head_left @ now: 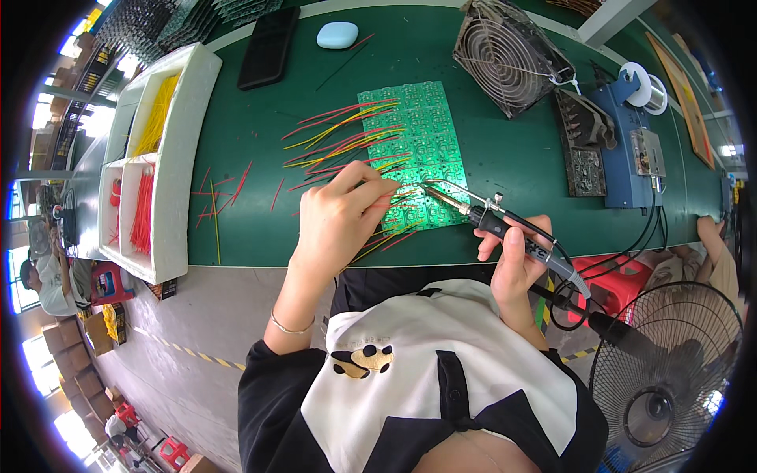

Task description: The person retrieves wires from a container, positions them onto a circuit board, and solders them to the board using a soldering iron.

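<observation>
A green panel of small circuit boards (441, 142) lies on the green bench top, with red and yellow wires (343, 142) sticking out past its left side. My left hand (341, 211) is closed in a pinch over the panel's left edge, holding a thin wire whose colour I cannot make out. In my right hand (516, 260) is a soldering iron (493, 223) with a thin metal feed tube fixed along it. Its tip points at the panel, just right of my left fingertips. Whether it touches a joint is too small to tell.
At left stands a white foam box (180, 158) with yellow and red wires, near loose wire pieces (236, 185). A black phone (268, 47) and pale blue case (337, 35) lie behind. A square fan (512, 59) and blue solder feeder (623, 142) stand right; cables trail from the feeder.
</observation>
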`<state>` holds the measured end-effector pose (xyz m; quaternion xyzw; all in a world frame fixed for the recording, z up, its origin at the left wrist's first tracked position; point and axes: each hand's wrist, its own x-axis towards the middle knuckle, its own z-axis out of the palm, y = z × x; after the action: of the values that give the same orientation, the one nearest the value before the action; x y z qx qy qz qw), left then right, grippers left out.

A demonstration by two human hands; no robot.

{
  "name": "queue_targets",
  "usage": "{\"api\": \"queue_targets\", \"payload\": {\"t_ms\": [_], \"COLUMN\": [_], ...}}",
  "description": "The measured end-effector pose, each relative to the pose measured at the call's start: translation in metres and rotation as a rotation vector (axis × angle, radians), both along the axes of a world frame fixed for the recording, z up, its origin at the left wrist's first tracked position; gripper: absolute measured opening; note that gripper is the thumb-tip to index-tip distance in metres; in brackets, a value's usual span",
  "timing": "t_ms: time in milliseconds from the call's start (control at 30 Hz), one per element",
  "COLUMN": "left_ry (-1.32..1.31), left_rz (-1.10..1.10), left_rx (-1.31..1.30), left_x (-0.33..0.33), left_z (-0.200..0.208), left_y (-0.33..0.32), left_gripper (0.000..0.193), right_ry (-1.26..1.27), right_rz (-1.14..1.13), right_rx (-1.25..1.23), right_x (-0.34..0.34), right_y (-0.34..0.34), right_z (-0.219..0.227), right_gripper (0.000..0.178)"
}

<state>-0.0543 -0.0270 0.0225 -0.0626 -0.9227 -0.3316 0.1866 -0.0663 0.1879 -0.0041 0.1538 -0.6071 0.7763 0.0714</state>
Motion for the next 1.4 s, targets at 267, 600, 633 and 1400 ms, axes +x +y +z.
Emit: {"api": "queue_targets", "payload": {"t_ms": [267, 600, 633, 1400], "left_ry": [-0.006, 0.041, 0.044, -0.015], "left_rz": [-0.009, -0.010, -0.004, 0.117], "left_rx": [-0.145, -0.197, -0.199, 0.272], "left_x": [-0.003, -0.002, -0.002, 0.051], "left_z": [0.006, 0.007, 0.008, 0.002], "left_y": [-0.001, 0.002, 0.001, 0.016], "left_gripper": [0.007, 0.010, 0.010, 0.017], "right_ry": [0.060, 0.081, 0.084, -0.033], "right_rz": [-0.047, -0.032, -0.066, 0.084], "right_rx": [0.061, 0.068, 0.051, -0.245], "right_x": [-0.001, -0.002, -0.003, 0.012], "right_y": [0.001, 0.000, -0.001, -0.045], "right_z": [-0.002, -0.003, -0.003, 0.001], "right_gripper": [0.020, 0.020, 0.020, 0.030]}}
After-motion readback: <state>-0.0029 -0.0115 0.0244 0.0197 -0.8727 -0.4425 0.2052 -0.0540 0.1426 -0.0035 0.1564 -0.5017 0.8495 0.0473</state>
